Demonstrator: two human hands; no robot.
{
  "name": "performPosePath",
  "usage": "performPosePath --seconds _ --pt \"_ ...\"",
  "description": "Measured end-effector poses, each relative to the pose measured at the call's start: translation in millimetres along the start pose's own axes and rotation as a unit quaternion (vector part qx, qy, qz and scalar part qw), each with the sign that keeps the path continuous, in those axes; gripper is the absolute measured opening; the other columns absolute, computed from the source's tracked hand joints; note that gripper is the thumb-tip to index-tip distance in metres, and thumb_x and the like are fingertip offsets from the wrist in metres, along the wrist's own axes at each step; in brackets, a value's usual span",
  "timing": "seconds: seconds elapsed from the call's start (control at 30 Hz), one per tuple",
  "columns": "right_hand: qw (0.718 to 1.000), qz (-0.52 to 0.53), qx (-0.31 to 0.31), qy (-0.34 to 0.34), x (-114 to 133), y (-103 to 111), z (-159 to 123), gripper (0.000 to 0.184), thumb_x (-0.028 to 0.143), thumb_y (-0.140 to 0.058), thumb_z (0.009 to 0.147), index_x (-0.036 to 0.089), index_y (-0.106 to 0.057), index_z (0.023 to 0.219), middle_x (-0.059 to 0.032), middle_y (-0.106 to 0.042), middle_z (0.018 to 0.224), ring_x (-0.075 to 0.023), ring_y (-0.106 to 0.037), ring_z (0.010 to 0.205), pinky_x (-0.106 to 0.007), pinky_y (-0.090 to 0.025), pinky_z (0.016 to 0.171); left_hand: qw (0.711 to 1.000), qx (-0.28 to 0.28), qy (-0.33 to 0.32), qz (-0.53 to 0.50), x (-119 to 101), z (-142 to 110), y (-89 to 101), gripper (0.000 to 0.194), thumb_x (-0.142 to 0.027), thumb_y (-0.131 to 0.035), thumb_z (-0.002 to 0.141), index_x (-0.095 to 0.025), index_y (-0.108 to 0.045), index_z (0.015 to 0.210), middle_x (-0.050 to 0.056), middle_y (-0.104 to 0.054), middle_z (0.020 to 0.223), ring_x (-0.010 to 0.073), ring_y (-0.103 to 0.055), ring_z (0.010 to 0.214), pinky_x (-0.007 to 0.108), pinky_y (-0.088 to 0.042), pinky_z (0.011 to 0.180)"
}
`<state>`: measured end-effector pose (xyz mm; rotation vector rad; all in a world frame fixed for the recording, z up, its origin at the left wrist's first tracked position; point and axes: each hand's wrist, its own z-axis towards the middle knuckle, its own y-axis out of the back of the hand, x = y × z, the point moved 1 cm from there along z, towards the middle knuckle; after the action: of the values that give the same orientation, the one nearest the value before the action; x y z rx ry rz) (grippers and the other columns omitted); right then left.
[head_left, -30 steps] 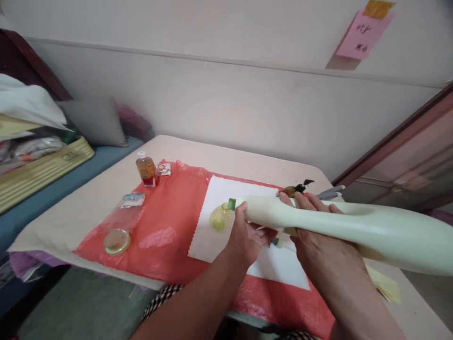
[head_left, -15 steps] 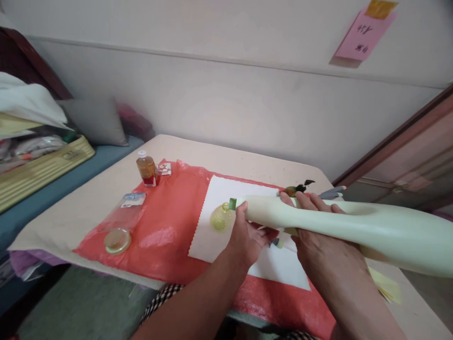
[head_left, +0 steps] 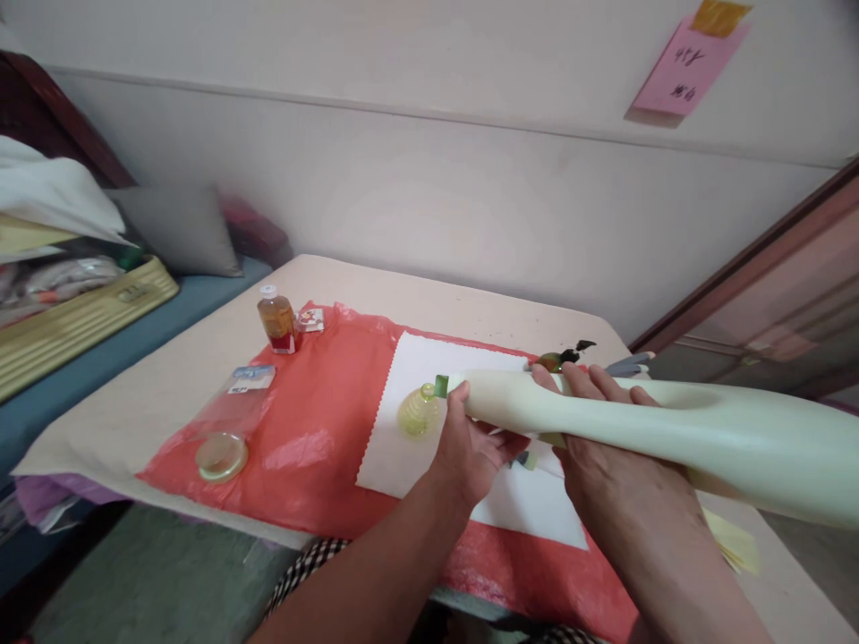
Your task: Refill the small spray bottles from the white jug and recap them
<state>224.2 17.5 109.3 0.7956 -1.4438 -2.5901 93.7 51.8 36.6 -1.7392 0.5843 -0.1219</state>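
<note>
A long pale green handheld appliance [head_left: 617, 416], shaped like a small vacuum cleaner, lies level across the right side of the view. My right hand [head_left: 604, 447] wraps its handle, fingers over the top. Under its narrow front end, my left hand [head_left: 473, 447] supports it with the thumb at the tip; the other fingers reach beneath. A small green square piece [head_left: 441, 385] sticks out at that tip. Just left of it, a clear yellow-green ribbed, bulb-shaped piece [head_left: 420, 413] rests on a white sheet [head_left: 395, 465]. A dark-tipped object [head_left: 527, 460] shows partly below the appliance.
Red plastic sheeting [head_left: 305, 420] covers much of the table [head_left: 167, 358]. On the left are a bottle of amber liquid [head_left: 277, 320], a small box [head_left: 310, 319], a clear packet [head_left: 248, 394] and a round clear dish [head_left: 221, 457]. A dark leafy object [head_left: 560, 358] lies behind the appliance.
</note>
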Motion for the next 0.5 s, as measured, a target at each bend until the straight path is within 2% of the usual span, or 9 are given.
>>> performPosePath --seconds 0.13,0.23,0.37,0.5 --pt "1.000 -0.022 -0.002 0.004 2.0 3.4 0.5 0.067 0.005 -0.037 0.092 0.017 -0.023 0.156 -0.0195 -0.045 0.150 -0.0390 -0.040 0.140 -0.058 -0.035 0.111 1.000 -0.007 0.000 0.000 0.2 -0.1 -1.3 0.057 -0.059 -0.058 0.083 -0.018 -0.065 0.121 0.013 -0.067 0.119 0.0239 -0.065 0.093 0.035 -0.053 0.078" --pt "1.000 -0.028 -0.006 0.006 3.4 5.5 1.1 0.064 0.005 -0.038 0.091 0.017 -0.029 0.153 -0.0199 -0.046 0.149 -0.0396 -0.041 0.139 -0.058 -0.035 0.111 1.000 -0.010 -0.001 -0.004 0.5 0.4 -1.7 0.056 -0.059 -0.058 0.083 -0.018 -0.065 0.121 0.013 -0.067 0.119 0.0246 -0.065 0.095 0.035 -0.053 0.077" --pt "1.000 -0.020 -0.008 -0.007 4.2 7.4 2.0 0.069 0.002 -0.037 0.090 0.019 -0.025 0.155 -0.0184 -0.046 0.150 -0.0380 -0.042 0.139 -0.057 -0.036 0.111 1.000 -0.011 -0.003 -0.002 0.8 0.7 -1.4 0.056 -0.060 -0.058 0.083 -0.018 -0.065 0.119 0.013 -0.067 0.116 0.0245 -0.065 0.093 0.034 -0.053 0.075" --pt "1.000 -0.019 -0.015 0.008 2.2 6.1 1.6 0.074 0.006 -0.038 0.091 0.020 -0.014 0.159 -0.0194 -0.046 0.149 -0.0406 -0.042 0.139 -0.060 -0.038 0.109 1.000 -0.011 0.000 -0.001 0.4 -0.2 -2.2 0.056 -0.060 -0.058 0.083 -0.018 -0.065 0.119 0.013 -0.067 0.117 0.0247 -0.065 0.094 0.034 -0.053 0.075"
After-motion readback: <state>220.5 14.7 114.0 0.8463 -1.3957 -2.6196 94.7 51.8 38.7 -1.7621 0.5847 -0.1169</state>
